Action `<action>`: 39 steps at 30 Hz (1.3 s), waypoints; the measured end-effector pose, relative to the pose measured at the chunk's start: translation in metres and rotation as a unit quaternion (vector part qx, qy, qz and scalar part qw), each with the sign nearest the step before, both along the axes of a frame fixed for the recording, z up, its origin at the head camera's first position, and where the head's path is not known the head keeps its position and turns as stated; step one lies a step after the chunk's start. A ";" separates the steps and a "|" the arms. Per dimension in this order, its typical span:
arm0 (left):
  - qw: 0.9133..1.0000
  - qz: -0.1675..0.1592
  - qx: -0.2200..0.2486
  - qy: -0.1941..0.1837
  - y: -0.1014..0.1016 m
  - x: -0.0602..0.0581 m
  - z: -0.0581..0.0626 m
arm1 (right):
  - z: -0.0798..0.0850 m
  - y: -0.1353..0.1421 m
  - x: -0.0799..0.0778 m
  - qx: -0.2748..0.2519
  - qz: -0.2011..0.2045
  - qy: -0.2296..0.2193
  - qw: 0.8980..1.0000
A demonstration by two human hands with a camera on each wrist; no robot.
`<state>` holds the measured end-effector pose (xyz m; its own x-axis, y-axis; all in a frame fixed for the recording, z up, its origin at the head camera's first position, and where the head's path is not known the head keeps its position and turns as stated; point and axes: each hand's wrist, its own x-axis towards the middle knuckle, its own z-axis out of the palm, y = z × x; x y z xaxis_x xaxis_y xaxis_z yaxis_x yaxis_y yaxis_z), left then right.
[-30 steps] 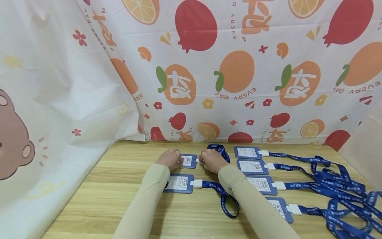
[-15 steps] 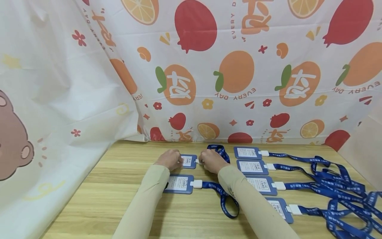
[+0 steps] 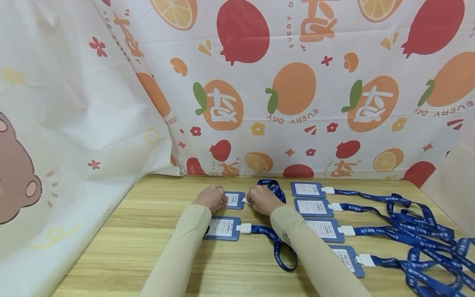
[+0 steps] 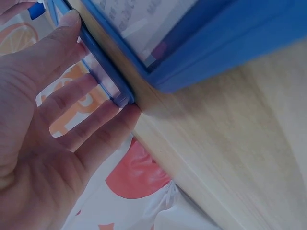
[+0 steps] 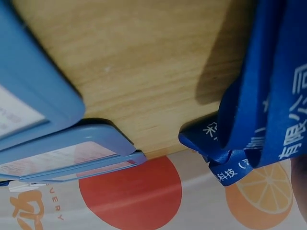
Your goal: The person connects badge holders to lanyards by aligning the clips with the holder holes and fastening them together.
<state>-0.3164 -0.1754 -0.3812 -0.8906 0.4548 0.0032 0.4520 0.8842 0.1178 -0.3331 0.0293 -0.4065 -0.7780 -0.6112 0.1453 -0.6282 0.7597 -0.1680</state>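
In the head view a blue ID card holder lies at the back middle of the wooden table. My left hand holds its left end. The left wrist view shows my thumb on one long edge and my fingers at the opposite edge and corner. My right hand pinches the holder's white clip, partly hidden by the fingers. That holder's dark blue lanyard is bunched beside and behind the right hand, its loops large in the right wrist view.
A second ID card holder with its lanyard lies nearer, under the left wrist. On the right several more holders form a column, their lanyards trailing right in a tangle. A fruit-print cloth hangs behind the table.
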 end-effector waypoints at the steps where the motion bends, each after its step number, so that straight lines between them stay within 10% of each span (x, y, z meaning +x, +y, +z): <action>1: 1.000 0.000 -0.001 0.000 0.000 0.000 0.000 | 0.000 0.000 0.000 0.000 -0.001 -0.001 1.000; 39: 1.000 0.009 -0.001 -0.010 0.002 0.001 0.002 | 0.000 -0.002 0.000 -0.008 0.000 0.006 1.000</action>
<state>-0.3150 -0.1735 -0.3789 -0.8985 0.4386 -0.0158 0.4335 0.8924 0.1252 -0.3328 0.0269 -0.4063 -0.7766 -0.6083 0.1640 -0.6297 0.7574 -0.1728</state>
